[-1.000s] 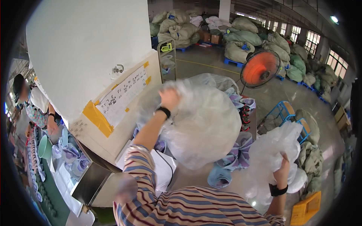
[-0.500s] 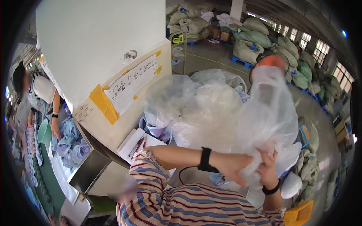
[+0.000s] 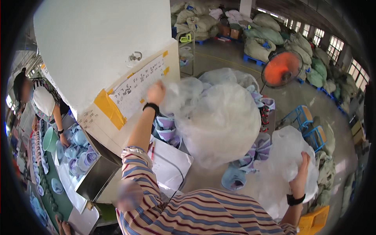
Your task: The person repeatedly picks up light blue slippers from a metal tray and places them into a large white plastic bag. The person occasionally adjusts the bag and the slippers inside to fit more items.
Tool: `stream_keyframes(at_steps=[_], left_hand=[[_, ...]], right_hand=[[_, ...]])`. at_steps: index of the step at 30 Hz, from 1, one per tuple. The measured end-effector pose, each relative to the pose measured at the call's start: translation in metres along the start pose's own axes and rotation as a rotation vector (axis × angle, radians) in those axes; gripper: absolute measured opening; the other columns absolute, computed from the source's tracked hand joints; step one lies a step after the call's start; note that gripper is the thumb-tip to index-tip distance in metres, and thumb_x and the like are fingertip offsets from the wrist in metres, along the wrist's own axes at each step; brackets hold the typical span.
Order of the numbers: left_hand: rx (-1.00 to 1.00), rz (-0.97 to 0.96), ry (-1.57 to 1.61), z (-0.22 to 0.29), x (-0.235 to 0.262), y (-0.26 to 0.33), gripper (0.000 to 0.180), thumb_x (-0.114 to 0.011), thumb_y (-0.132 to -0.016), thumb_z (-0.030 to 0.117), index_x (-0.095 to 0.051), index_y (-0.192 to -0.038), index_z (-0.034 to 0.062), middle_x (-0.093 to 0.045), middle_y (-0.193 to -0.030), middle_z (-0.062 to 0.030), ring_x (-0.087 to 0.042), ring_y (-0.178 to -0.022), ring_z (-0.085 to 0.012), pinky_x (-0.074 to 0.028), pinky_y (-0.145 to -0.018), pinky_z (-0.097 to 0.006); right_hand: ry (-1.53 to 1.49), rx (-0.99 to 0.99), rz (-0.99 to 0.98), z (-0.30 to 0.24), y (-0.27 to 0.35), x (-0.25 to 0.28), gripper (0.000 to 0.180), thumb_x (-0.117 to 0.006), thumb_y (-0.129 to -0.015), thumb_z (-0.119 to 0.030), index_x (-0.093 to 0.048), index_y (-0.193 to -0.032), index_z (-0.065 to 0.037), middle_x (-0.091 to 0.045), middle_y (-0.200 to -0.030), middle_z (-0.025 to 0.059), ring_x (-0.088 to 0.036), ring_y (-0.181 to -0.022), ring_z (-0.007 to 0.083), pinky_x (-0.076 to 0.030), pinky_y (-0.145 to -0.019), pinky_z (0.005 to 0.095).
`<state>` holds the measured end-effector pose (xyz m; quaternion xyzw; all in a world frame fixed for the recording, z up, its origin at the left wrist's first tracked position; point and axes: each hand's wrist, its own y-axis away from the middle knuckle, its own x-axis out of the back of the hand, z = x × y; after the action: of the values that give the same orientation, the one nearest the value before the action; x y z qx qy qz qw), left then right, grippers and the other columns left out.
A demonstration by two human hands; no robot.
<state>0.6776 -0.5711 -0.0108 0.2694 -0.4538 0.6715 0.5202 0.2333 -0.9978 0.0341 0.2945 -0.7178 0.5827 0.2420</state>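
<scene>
My left hand (image 3: 156, 93) is raised at the far left of the worktop, closed in a fist on the gathered edge of a large clear plastic bag (image 3: 219, 121). That bag billows across the middle, over stacked light-blue and lilac shaped pieces (image 3: 166, 129). At the right, my right hand (image 3: 300, 174) rests with fingers stretched along the side of a second, crumpled clear plastic bag (image 3: 280, 168); its thumb is hard to make out. Between the bags and my body lies a single blue piece (image 3: 234, 178).
White paper sheets (image 3: 172, 164) with a pen and a cable lie beside my left arm. A boxy pillar (image 3: 105, 47) rises at the left. Beyond stand an orange fan (image 3: 281, 69), blue-framed stools (image 3: 299, 119) and heaped sacks (image 3: 260, 49). A co-worker (image 3: 45, 98) reaches into blue pieces.
My hands were together on the crumpled bag at the right. My left hand has swung far left to the large bag's edge; the right has moved slightly right and the crumpled bag has sunk lower.
</scene>
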Motion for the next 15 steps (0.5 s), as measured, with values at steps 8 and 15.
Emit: stream_keyframes(at_steps=[8, 15], left_hand=[[-0.167, 0.32, 0.53, 0.017, 0.033, -0.002, 0.035, -0.044, -0.074, -0.003, -0.053, -0.108, 0.0037, -0.054, -0.11, -0.0217, -0.052, -0.101, -0.0352, -0.042, -0.085, -0.039], [-1.18, -0.596, 0.98, 0.199, 0.02, 0.201, 0.03, -0.053, -0.076, -0.002, -0.051, -0.106, 0.0031, -0.049, -0.113, -0.0187, -0.042, -0.114, -0.0338, -0.034, -0.096, -0.041]], right_hand=[[-0.132, 0.129, -0.217, -0.025, -0.013, -0.014, 0.075, -0.073, -0.061, -0.018, -0.035, -0.126, -0.008, -0.038, -0.125, 0.0221, -0.049, -0.104, 0.0406, -0.048, -0.076, 0.0388], [-0.19, 0.375, -0.181, -0.036, -0.022, -0.057, 0.08, -0.064, -0.066, -0.009, -0.021, -0.133, -0.008, -0.025, -0.136, 0.0273, -0.049, -0.104, 0.0432, -0.048, -0.076, 0.041]])
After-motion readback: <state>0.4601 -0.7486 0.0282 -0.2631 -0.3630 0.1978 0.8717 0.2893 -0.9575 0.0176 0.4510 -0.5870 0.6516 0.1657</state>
